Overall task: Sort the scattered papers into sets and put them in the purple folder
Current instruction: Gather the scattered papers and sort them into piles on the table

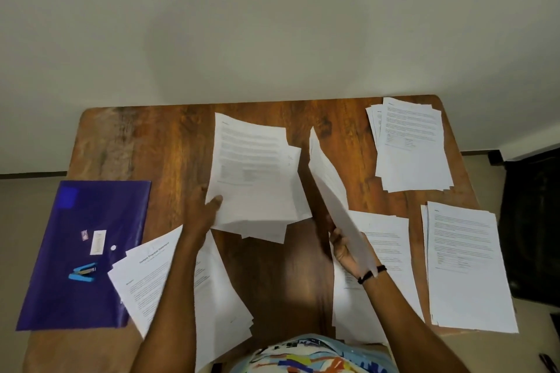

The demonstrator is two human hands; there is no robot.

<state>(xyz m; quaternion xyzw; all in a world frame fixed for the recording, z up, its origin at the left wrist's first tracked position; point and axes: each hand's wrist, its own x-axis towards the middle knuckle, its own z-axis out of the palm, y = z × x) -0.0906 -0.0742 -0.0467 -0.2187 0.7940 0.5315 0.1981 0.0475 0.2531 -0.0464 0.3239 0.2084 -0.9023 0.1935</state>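
At left, purple folder (85, 251) lying flat, blue stapler (83, 273) on top, ready for the sets. In the middle, left hand (203, 216) gripping a bunch of papers (254, 179). Right hand (348, 253) pinching tilted sheets (328, 188), likely to sort onto neat piles (466, 269) at right.

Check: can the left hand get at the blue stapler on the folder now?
Probably, once freed: the stapler lies uncovered on the purple folder, on the same side as the left hand, but that hand grips a stack of papers.
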